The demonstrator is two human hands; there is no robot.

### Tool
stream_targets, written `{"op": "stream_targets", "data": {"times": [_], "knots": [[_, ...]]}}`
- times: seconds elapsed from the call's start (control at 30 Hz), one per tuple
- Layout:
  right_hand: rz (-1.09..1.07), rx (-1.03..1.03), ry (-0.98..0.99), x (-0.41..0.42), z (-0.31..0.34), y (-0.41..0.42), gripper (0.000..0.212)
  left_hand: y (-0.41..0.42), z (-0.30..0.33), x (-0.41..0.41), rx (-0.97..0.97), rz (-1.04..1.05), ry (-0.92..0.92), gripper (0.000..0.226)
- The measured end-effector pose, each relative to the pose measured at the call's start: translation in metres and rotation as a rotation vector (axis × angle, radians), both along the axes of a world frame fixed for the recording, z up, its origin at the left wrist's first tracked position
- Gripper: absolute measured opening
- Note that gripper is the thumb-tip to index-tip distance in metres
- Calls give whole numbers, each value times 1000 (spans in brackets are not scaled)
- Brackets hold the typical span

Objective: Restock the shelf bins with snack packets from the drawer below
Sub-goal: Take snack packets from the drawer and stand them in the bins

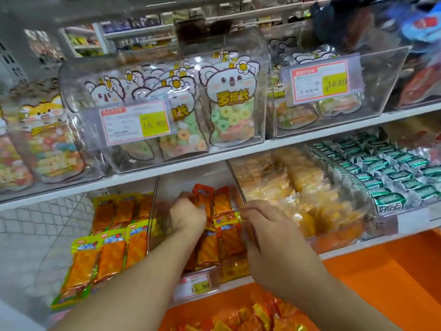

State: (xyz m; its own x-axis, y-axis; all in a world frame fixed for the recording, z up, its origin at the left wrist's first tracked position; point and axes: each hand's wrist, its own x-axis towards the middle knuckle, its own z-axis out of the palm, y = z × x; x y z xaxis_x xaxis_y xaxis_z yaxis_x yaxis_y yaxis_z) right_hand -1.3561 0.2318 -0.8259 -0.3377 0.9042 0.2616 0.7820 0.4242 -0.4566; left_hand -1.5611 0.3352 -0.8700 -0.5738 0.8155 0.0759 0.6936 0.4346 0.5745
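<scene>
Left hand: the left hand (187, 215) is reaching into the clear middle bin (164, 206), fingers curled round the top of an upright orange snack packet (202, 199).
Right hand: the right hand (267, 225) is resting just right of those packets, at the bin's right wall; its fingertips are hidden, so whether it is gripping anything cannot be told.
Packets: more orange packets (222, 237) are lying between the two hands, filling the bin's front.
Edges: the white shelf board (167, 167) is hanging just above the hands; a price tag (198, 285) is sitting below the left wrist.
Room: bare space is showing behind the packets, beyond the left hand.
Drawer: the orange drawer (381, 283) is lying open beneath both forearms, holding loose packets (250, 316).
</scene>
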Motion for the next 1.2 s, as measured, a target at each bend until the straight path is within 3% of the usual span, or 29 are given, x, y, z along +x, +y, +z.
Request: {"op": "stream_targets", "data": {"times": [0.37,0.47,0.57,0.77,1.0,1.2], "knots": [[10,-10,3,1,0,-5,50,-16,3,-8,-107,-93,66,46],[9,-13,-4,0,0,-5,51,-23,3,-9,-146,-195,31,61],[9,-9,-2,0,0,-7,49,-30,4,-8,-272,-254,108,80],[15,-13,-15,0,0,-7,51,-29,7,-5,-288,-233,214,59],[19,-27,-16,0,2,-8,53,-22,-5,-8,-247,-237,242,55],[21,-33,-26,-1,4,-8,55,-22,-4,-9,-211,-229,125,90]]}}
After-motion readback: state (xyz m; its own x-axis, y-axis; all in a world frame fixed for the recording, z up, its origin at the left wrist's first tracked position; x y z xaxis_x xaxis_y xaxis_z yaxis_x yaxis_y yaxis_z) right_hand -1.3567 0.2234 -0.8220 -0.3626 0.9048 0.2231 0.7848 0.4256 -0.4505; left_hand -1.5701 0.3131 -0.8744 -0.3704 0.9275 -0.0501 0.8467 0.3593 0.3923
